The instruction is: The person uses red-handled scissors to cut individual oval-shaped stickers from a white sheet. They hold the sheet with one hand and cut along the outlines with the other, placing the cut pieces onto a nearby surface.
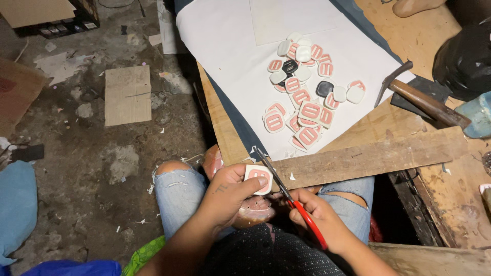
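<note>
Gripping a small square pink-and-white patch [259,178] between thumb and fingers [240,176], the left hand [227,197] held it just over the person's lap, at the near edge of the counter [434,204]. The right hand [314,214] was closed around the red handles of a pair of scissors [291,197]; the blades ran up past the patch's right edge, tips over a wooden plank [368,156].

Risk noted: thumb and blade sat very near one another, so a slip of the blade could nick the thumb. The patch was small and pinched at one side only; a twist under the cut could spoil its rounded outline or drop it onto the littered floor [102,153].

Farther off, a pile of like patches [302,97], pink, white and two black, lay on a white sheet [225,46]. Judged loose: a knock to the plank could scatter them. A hammer [419,99] rested to the right, well apart from the hands.
</note>
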